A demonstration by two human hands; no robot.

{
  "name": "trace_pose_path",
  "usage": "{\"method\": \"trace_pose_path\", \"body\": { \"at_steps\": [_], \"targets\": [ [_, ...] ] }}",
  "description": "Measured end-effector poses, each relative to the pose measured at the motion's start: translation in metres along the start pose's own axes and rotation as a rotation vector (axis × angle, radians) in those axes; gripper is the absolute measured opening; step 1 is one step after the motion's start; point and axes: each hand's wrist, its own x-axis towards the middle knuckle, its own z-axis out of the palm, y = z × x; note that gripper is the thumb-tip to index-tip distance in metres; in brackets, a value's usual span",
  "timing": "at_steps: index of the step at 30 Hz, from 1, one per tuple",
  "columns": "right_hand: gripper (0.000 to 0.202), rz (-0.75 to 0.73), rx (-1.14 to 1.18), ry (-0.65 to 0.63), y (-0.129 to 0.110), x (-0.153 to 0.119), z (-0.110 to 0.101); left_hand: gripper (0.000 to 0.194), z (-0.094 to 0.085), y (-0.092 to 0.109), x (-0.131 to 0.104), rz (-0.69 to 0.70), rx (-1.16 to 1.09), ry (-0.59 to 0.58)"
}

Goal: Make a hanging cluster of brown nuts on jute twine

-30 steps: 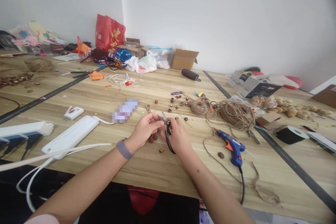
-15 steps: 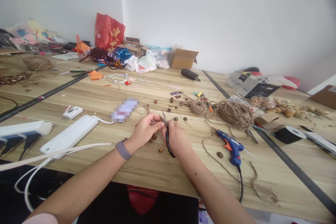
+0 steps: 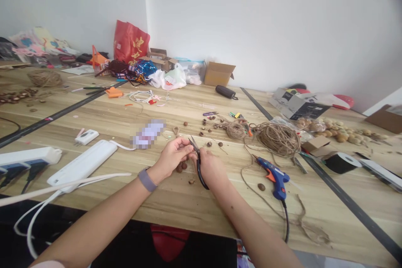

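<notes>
My right hand is closed round the black handles of a pair of scissors. Their blades point up and to the left, at the fingertips of my left hand. That hand is pinched, and what lies between its fingers is too small to make out. A small loop of twine shows just beyond my left fingers. Below them sit several brown nut shells, partly covered by the hand. More loose shells are scattered past my right hand.
A blue glue gun lies right, its cord running to the table's front edge. Behind it are a big twine coil and a smaller twine ball. White power strips and cables lie left. A black speaker lies farther back.
The view has shifted slightly. Both hands stay close together, and the scissors remain in my right hand with their tips by my left fingers.
</notes>
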Motion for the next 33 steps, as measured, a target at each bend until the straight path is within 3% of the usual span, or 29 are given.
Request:
{"method": "trace_pose_path", "body": {
  "at_steps": [11,19,27,33],
  "targets": [
    [0.027,-0.011,0.037,0.002,0.0039,0.0018,-0.0004,0.043,-0.0003,-0.0032,0.0045,0.031,-0.056,0.006],
    [0.032,-0.026,0.16,0.077,0.005,0.0026,0.006,0.041,-0.004,-0.0052,0.0024,-0.019,0.125,-0.049],
    [0.049,-0.017,0.079,-0.042,0.0006,0.0016,-0.0009,0.042,-0.0061,-0.008,0.0039,-0.012,0.152,-0.106],
    [0.047,0.001,0.057,-0.07,-0.0007,0.0022,-0.0004,0.044,-0.0047,-0.0076,0.003,-0.023,0.154,-0.102]
  ]
}}
